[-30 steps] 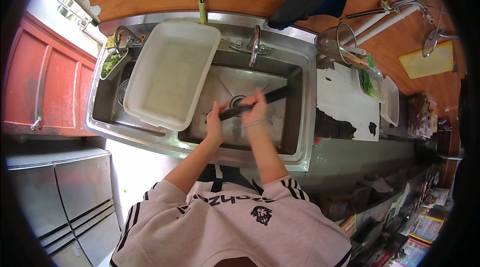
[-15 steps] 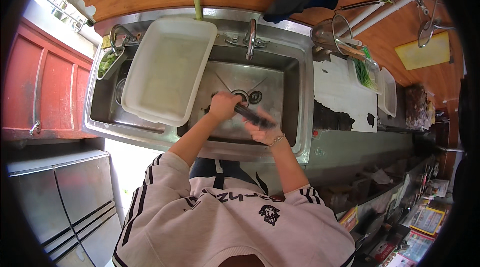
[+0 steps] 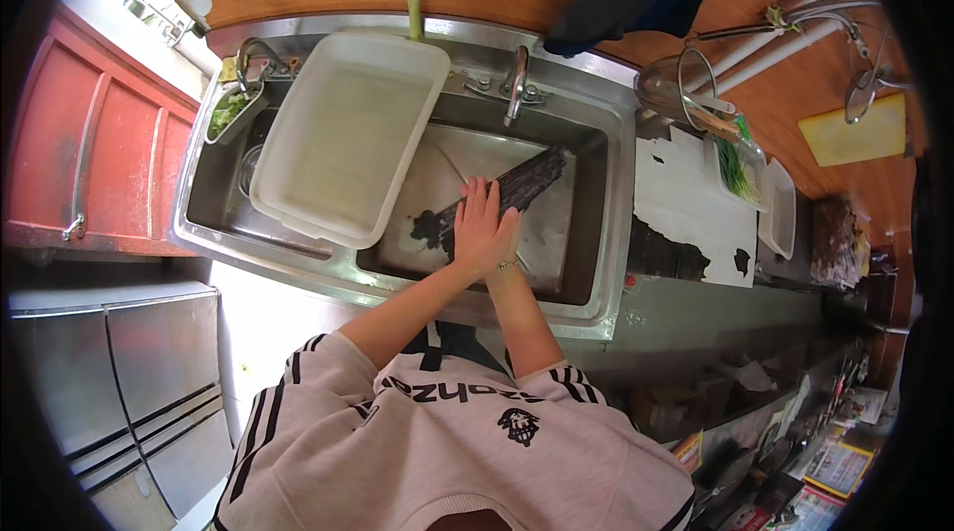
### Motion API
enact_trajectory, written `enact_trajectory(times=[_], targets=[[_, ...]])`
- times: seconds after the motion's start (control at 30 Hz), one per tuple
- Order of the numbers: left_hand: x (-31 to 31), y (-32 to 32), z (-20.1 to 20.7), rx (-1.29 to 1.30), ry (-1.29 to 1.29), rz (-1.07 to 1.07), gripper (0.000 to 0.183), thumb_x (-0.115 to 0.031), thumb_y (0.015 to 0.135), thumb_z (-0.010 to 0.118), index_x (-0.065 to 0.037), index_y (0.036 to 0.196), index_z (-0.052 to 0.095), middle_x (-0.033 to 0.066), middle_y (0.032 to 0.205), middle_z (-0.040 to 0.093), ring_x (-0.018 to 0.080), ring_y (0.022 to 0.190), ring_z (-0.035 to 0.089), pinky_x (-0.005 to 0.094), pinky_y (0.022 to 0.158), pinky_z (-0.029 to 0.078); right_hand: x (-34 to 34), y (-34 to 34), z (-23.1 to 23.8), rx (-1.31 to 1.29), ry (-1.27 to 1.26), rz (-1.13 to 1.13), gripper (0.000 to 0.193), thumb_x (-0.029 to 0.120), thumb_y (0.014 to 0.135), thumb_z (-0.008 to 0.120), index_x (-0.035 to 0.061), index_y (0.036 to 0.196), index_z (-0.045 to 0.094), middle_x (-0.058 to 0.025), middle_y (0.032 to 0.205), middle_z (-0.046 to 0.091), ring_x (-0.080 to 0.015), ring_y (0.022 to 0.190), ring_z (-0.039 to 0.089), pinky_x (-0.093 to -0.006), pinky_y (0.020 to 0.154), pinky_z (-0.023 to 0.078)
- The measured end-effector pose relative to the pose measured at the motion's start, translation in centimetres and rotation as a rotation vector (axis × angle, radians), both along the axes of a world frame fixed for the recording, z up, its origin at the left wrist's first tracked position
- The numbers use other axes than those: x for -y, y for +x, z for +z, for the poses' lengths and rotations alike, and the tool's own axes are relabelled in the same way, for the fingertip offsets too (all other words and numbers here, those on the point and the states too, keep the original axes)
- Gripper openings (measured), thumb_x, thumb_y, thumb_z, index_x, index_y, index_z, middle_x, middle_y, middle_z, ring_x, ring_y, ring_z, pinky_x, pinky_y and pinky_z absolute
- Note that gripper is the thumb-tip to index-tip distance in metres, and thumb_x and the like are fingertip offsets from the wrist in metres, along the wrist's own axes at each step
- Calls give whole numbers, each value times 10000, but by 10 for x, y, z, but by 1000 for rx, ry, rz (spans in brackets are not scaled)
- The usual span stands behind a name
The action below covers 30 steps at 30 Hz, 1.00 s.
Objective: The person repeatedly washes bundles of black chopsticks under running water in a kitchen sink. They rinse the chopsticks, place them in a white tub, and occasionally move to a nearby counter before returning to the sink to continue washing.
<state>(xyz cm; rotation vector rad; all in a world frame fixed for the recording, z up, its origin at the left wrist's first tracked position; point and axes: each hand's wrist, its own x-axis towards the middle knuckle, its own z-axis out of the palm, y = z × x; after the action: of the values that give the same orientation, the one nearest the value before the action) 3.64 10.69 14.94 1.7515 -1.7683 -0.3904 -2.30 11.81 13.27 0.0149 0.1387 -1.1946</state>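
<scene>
A long, dark, wrinkled wet piece (image 3: 537,180), like a bunched rag or strip, lies slantwise in the right sink basin (image 3: 542,248); its exact kind is unclear. My left hand (image 3: 481,226) is on top of its middle, fingers stretched out and together, pointing at the far side. My right hand comes in from the right, and its bracelet (image 3: 508,264) shows at the wrist. The left hand overlaps it and hides most of its fingers. Dark bits (image 3: 427,228) are scattered at the piece's left end.
A big white tub (image 3: 348,134) rests across the left basin and the divider. Over the right basin stands a tap (image 3: 517,84). Greens (image 3: 228,114) sit in a small corner container. To the right are a worn white board (image 3: 691,193) and a container of green stalks (image 3: 735,173).
The dark piece was gripped in both hands above the basin; now it lies stretched along the bottom. My hands have come together, the right moving leftward onto the left.
</scene>
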Motion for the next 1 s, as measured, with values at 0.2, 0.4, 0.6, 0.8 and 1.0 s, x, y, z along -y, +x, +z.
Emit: enact_trajectory(times=[0.2, 0.4, 0.6, 0.8, 1.0], targets=[[9, 0, 2, -267, 155, 92, 555, -359, 956, 350, 33, 1348, 376, 204, 1432, 330, 340, 1335, 287, 455, 1080, 236, -1, 8, 12, -114, 33, 68, 578, 547, 928, 411, 104, 1297, 456, -55, 1278, 487, -197, 1151, 470, -338, 995, 363], [-29, 4, 3, -416, 350, -151, 457, -332, 942, 381, -97, 1327, 457, 100, 1413, 404, 271, 1345, 312, 474, 1062, 269, 33, -7, -21, -702, 234, -182, 290, 376, 931, 535, 105, 1027, 571, -43, 907, 565, -168, 850, 555, -302, 791, 466], [-38, 19, -38, -858, 319, 308, 271, -244, 898, 529, -20, 960, 669, 93, 936, 642, 163, 850, 592, 293, 804, 444, 36, -20, -36, -399, 519, -302, 410, 275, 893, 600, 149, 592, 352, 30, 527, 330, -124, 473, 335, -268, 491, 337], [-14, 23, -142, -1236, 775, 284, 271, -218, 889, 542, -7, 997, 672, 40, 919, 648, 153, 841, 561, 280, 774, 431, 8, -5, -77, -781, 541, -196, 374, 261, 909, 557, 147, 588, 402, 27, 514, 351, -127, 472, 343, -289, 464, 302], [71, 53, -219, 496, 86, -140, 212, -98, 821, 542, -85, 1024, 601, 93, 1052, 600, 293, 1014, 549, 387, 846, 460, 36, -59, -102, -776, 540, -41, 290, 270, 908, 590, 103, 697, 479, 21, 503, 345, -119, 419, 311, -268, 453, 286]])
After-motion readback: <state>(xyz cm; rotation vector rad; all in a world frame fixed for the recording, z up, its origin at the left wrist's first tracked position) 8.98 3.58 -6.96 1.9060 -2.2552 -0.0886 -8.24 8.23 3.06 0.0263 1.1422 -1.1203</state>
